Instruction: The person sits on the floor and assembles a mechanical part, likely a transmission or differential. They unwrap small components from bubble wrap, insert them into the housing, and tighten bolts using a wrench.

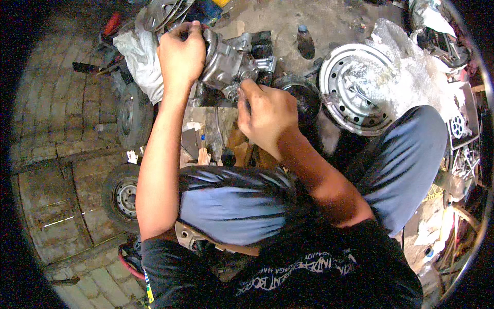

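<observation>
A grey cast-metal engine part (pixel 224 64), like a gearbox or engine casing, is in front of me at the upper middle. My left hand (pixel 181 56) is at its left side, fingers curled with the thumb up; what the fingers close on is hidden. My right hand (pixel 270 110) is at the casing's lower right, thumb and forefinger pinched together by its edge. Anything small between those fingertips cannot be made out. A smaller silvery fitting (pixel 265 64) sticks out from the casing's right side.
A silver wheel rim (pixel 329 77) lies to the right beside clear plastic wrap (pixel 411 77). A dark bottle (pixel 305 42) stands behind. On the left are a white sack (pixel 139 64), a tyre (pixel 135 116) and a small wheel (pixel 125 198). A tray of metal parts (pixel 465 121) sits far right.
</observation>
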Action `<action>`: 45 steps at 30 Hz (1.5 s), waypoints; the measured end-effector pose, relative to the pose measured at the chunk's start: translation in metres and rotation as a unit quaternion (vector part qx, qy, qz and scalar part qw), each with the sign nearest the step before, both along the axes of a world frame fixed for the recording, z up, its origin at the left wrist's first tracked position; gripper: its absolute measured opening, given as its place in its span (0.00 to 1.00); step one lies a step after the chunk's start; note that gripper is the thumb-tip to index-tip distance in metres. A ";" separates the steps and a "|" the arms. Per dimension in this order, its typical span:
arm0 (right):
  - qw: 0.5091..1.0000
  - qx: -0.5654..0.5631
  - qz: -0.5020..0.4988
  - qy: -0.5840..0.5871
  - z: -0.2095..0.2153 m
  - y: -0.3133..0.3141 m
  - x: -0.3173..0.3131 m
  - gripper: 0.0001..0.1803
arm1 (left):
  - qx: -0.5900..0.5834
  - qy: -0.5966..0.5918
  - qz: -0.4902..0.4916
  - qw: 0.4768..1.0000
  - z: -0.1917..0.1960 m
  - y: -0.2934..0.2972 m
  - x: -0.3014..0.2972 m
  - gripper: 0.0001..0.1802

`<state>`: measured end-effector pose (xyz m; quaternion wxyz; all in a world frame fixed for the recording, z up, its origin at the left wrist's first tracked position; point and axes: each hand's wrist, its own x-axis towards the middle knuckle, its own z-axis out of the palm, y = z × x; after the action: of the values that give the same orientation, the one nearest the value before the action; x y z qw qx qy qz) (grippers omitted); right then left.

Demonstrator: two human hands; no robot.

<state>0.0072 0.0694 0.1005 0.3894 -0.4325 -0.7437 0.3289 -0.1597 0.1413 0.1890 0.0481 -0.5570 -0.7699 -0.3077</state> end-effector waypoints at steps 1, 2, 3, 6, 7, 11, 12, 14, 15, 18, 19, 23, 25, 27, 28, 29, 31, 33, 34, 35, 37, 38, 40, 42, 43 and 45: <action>1.000 -0.007 0.001 -0.005 -0.007 0.002 -0.003 0.07 | -0.009 -0.003 -0.004 1.000 0.003 0.000 0.002 0.19; 0.999 -0.024 0.001 -0.044 -0.009 0.000 0.000 0.08 | 0.002 0.005 -0.011 1.000 -0.001 0.000 0.000 0.19; 0.996 -0.037 0.003 -0.083 -0.009 -0.001 0.006 0.08 | 0.018 0.012 -0.014 1.000 -0.002 0.000 0.002 0.19; 0.996 -0.030 0.003 -0.084 -0.009 0.000 0.010 0.08 | 0.005 -0.004 -0.002 1.000 0.003 -0.005 0.008 0.19; 0.998 -0.016 0.002 -0.053 -0.003 -0.001 0.009 0.08 | -0.001 -0.007 0.004 1.000 0.005 -0.006 0.010 0.19; 0.997 -0.014 0.004 -0.070 -0.007 0.000 0.003 0.08 | -0.007 -0.021 -0.007 1.000 -0.002 -0.003 0.003 0.19; 0.997 -0.020 0.006 -0.080 -0.009 0.000 0.005 0.08 | -0.003 -0.024 -0.011 1.000 -0.004 -0.002 0.000 0.19; 0.995 -0.030 0.010 -0.100 -0.012 0.001 0.012 0.08 | 0.015 0.006 -0.008 1.000 -0.007 -0.001 -0.008 0.19; 0.996 -0.008 0.000 -0.086 -0.010 -0.001 0.013 0.08 | 0.015 0.013 -0.005 1.000 -0.007 -0.001 -0.007 0.19; 0.997 -0.014 0.003 -0.074 0.003 0.004 0.002 0.08 | -0.001 0.002 -0.015 1.000 0.000 0.000 0.000 0.19; 0.997 -0.017 0.003 -0.078 -0.004 0.006 0.000 0.08 | -0.010 -0.007 -0.020 1.000 0.003 -0.001 0.004 0.20; 0.997 -0.023 0.005 -0.070 -0.009 0.000 0.009 0.08 | 0.010 -0.013 -0.017 1.000 -0.004 -0.003 -0.003 0.20; 1.000 0.010 -0.005 -0.013 -0.007 -0.001 0.005 0.07 | -0.004 -0.013 -0.009 1.000 -0.002 -0.003 0.001 0.20; 0.999 0.019 -0.020 -0.032 -0.014 0.002 0.000 0.07 | 0.013 -0.012 -0.015 1.000 -0.002 0.000 0.001 0.19; 0.999 0.024 -0.025 -0.040 -0.016 0.002 -0.003 0.07 | 0.022 -0.010 -0.016 1.000 -0.002 0.000 0.000 0.19; 0.997 -0.032 -0.009 -0.069 -0.017 -0.003 0.002 0.07 | 0.026 -0.015 -0.023 0.999 -0.005 -0.002 0.000 0.20; 0.998 -0.008 -0.028 -0.062 -0.018 -0.002 0.001 0.07 | 0.017 -0.015 -0.023 0.999 -0.004 -0.002 0.000 0.20; 0.998 0.013 -0.033 -0.051 -0.018 0.000 0.000 0.09 | 0.003 -0.019 -0.019 1.000 -0.002 -0.002 0.000 0.19; 0.998 0.023 -0.029 -0.043 -0.015 0.003 -0.002 0.11 | 0.005 -0.021 -0.024 0.999 -0.001 -0.002 0.001 0.19; 0.999 0.032 -0.024 -0.035 -0.014 0.004 -0.002 0.13 | 0.007 -0.022 -0.029 0.999 0.000 -0.002 0.003 0.19; 0.998 0.021 -0.031 -0.043 -0.026 0.002 0.001 0.08 | 0.012 -0.019 -0.030 0.999 0.000 -0.001 0.001 0.19; 0.998 0.015 -0.034 -0.046 -0.030 0.001 0.002 0.06 | 0.014 -0.011 -0.025 1.000 -0.002 -0.003 -0.001 0.19; 0.999 -0.018 -0.037 -0.018 -0.023 -0.003 0.000 0.07 | 0.021 0.003 -0.019 1.000 -0.004 -0.003 0.002 0.19; 0.999 -0.027 -0.027 -0.006 -0.013 -0.005 -0.005 0.07 | 0.020 0.001 -0.014 1.000 -0.001 -0.002 0.003 0.19; 1.000 -0.021 -0.017 -0.009 -0.006 -0.005 -0.006 0.07 | 0.017 -0.004 -0.020 1.000 0.001 -0.003 0.004 0.19; 0.999 -0.019 -0.027 -0.021 -0.010 -0.006 -0.007 0.06 | 0.014 -0.015 -0.023 1.000 -0.001 -0.003 0.005 0.19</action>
<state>-0.0002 0.0634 0.0901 0.3746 -0.4666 -0.7331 0.3234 -0.1546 0.1381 0.1881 0.0374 -0.5690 -0.7534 -0.3274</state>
